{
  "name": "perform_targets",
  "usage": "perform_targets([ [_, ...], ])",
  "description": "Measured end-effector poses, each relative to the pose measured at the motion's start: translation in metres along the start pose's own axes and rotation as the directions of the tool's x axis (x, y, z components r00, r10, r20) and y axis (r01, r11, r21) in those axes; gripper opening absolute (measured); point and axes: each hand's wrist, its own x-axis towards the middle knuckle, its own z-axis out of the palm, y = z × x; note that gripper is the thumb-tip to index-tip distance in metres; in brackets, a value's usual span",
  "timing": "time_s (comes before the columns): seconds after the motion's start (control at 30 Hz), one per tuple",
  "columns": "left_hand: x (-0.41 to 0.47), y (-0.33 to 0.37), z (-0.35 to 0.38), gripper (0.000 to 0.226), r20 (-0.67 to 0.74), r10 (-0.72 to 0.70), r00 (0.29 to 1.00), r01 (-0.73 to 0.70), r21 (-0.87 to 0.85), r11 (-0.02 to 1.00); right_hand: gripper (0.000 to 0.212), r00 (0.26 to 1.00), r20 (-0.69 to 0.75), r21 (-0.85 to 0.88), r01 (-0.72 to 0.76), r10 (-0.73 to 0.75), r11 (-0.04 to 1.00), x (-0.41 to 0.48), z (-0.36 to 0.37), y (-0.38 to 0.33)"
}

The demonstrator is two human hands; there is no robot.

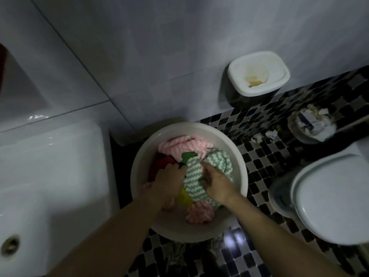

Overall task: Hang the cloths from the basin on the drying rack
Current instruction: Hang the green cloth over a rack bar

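Between the left grip (167, 182) and right grip (217, 184) lies the green-and-white zigzag cloth (192, 177), the right's fingers curled into it, the left's resting at its edge, pinching or not I cannot tell. Around them, tangled pink cloths (185, 145) and a red cloth (161, 162) fill the round white plastic basin (143, 152); lifting one could drag others onto the checkered tile floor (257, 156). No writing is legible.
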Motion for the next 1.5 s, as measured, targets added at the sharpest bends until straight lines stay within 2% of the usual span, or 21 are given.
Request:
perform_targets([
  [0.1, 0.005, -0.009, 0.000, 0.034, 0.027, -0.011, 1.000, 0.011, -0.006, 1.000, 0.070, 0.999, -0.010, 0.043, -0.044, 0.045, 0.998, 0.011, 0.019, -0.003],
  [0.17, 0.005, -0.016, 0.004, 0.025, -0.082, -0.037, 0.996, 0.037, 0.005, 0.999, 0.066, 0.996, -0.045, 0.078, -0.070, 0.074, 0.994, 0.013, 0.025, -0.004],
  [0.23, 0.004, -0.023, 0.004, 0.028, -0.155, -0.020, 0.988, 0.026, 0.037, 0.999, 0.055, 0.987, -0.105, 0.099, -0.112, 0.122, 0.989, 0.018, 0.031, -0.008],
  [0.3, 0.002, -0.028, 0.000, 0.026, -0.223, 0.070, 0.972, -0.046, 0.112, 0.993, 0.038, 0.971, -0.176, 0.113, -0.141, 0.159, 0.984, 0.017, 0.030, -0.014],
  [0.4, 0.006, -0.030, 0.002, 0.019, -0.293, 0.220, 0.930, -0.255, -0.086, 0.963, 0.026, 0.951, -0.243, 0.115, -0.165, 0.189, 0.980, 0.008, 0.018, -0.022],
  [0.47, 0.007, -0.025, 0.000, 0.015, -0.341, 0.178, 0.923, -0.268, -0.239, 0.933, 0.026, 0.938, -0.302, 0.093, -0.149, 0.170, 0.984, -0.002, 0.005, -0.027],
  [0.53, 0.010, -0.020, -0.005, 0.014, -0.299, 0.026, 0.954, -0.128, -0.325, 0.937, 0.026, 0.919, -0.366, 0.057, -0.136, 0.148, 0.989, -0.011, -0.006, -0.029],
  [0.63, 0.022, -0.022, -0.002, 0.024, -0.198, -0.167, 0.966, 0.081, -0.382, 0.921, 0.028, 0.901, -0.421, -0.105, -0.165, 0.107, 0.981, -0.021, -0.015, -0.031],
  [0.77, 0.038, -0.015, 0.005, 0.039, -0.067, -0.299, 0.952, 0.192, -0.629, 0.754, 0.020, 0.827, -0.560, -0.160, -0.040, -0.057, 0.986, -0.028, -0.017, -0.025],
  [0.83, 0.043, -0.008, 0.007, 0.035, -0.054, -0.345, 0.937, 0.202, -0.722, 0.662, 0.017, 0.811, -0.584, -0.019, 0.024, -0.031, 1.000, -0.031, -0.014, -0.020],
  [0.9, 0.044, -0.005, 0.006, 0.024, -0.065, -0.388, 0.919, 0.198, -0.777, 0.598, 0.014, 0.829, -0.542, 0.295, 0.035, 0.136, 0.955, -0.033, -0.012, -0.020],
  [1.0, 0.036, -0.005, -0.005, 0.025, -0.071, -0.391, 0.918, 0.203, -0.760, 0.617, 0.015, 0.865, -0.378, 0.634, -0.019, 0.331, 0.773, -0.036, -0.017, -0.023],
  [1.07, 0.022, -0.006, -0.024, 0.027, -0.097, -0.379, 0.920, 0.186, -0.744, 0.641, 0.014, 0.887, -0.257, 0.769, -0.052, 0.383, 0.637, -0.039, -0.023, -0.034],
  [1.1, 0.015, -0.007, -0.035, 0.027, -0.108, -0.365, 0.925, 0.156, -0.768, 0.622, 0.014, 0.894, -0.235, 0.767, -0.071, 0.382, 0.637, -0.040, -0.027, -0.039],
  [1.17, -0.005, -0.005, -0.062, 0.018, -0.155, -0.319, 0.935, 0.040, -0.849, 0.528, 0.015, 0.916, -0.238, 0.670, -0.086, 0.323, 0.737, -0.045, -0.033, -0.052],
  [1.27, -0.036, -0.003, -0.097, 0.020, -0.215, -0.227, 0.950, -0.090, -0.883, 0.460, 0.025, 0.958, -0.236, 0.521, -0.020, 0.166, 0.854, -0.057, -0.040, -0.078],
  [1.33, -0.056, 0.000, -0.115, 0.022, -0.208, -0.143, 0.968, -0.133, -0.902, 0.410, 0.037, 0.964, -0.253, 0.403, 0.034, 0.076, 0.915, -0.062, -0.040, -0.096],
  [1.4, -0.075, 0.009, -0.129, 0.014, -0.213, -0.052, 0.976, -0.177, -0.906, 0.385, 0.038, 0.941, -0.339, 0.303, 0.101, 0.008, 0.948, -0.063, -0.037, -0.112],
  [1.5, -0.100, 0.020, -0.140, 0.021, -0.224, 0.039, 0.974, -0.224, -0.922, 0.316, 0.022, 0.839, -0.543, 0.231, 0.200, -0.044, 0.952, -0.071, -0.037, -0.132],
])
